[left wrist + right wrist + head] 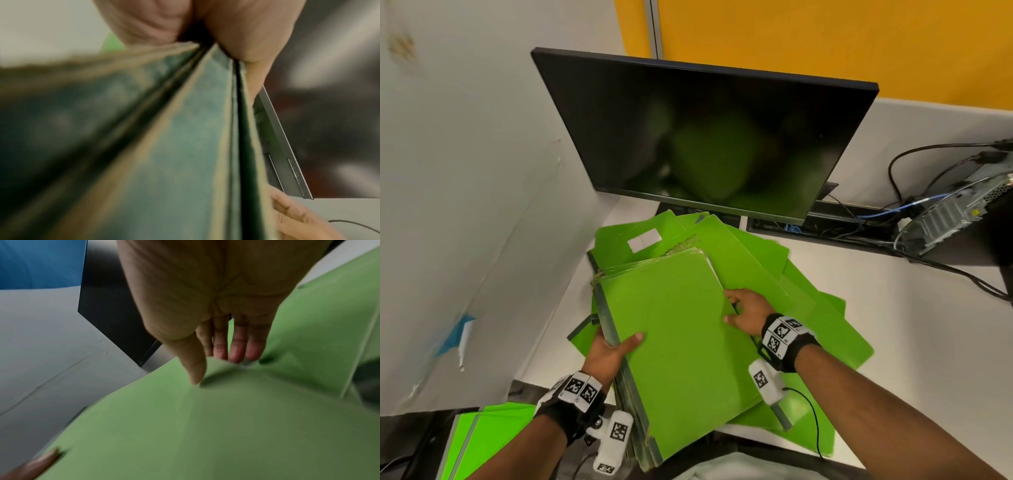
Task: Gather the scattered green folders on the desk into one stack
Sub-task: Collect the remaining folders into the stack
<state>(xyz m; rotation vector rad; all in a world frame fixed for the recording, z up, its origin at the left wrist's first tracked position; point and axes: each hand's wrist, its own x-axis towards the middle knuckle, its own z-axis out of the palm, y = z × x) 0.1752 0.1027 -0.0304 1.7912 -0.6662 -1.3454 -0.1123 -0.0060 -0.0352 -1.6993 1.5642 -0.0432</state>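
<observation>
Two hands, left hand and right hand, hold one stack (green).

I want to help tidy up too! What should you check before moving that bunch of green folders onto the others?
1. Left hand grips the spine edge of the held stack, thumb on top: ok.
2. Right hand steadies the stack's opposite edge, thumb on the cover: ok.
3. Held stack squared up: not ok, its far corners are fanned and frayed.
4. Loose folders on the desk all gathered: not ok, several lie spread under and beside the stack.
5. Monitor clear of the stack: ok, it stands behind.
6. Folders lower left, below the desk edge, belong to the pile: cannot tell.
</observation>
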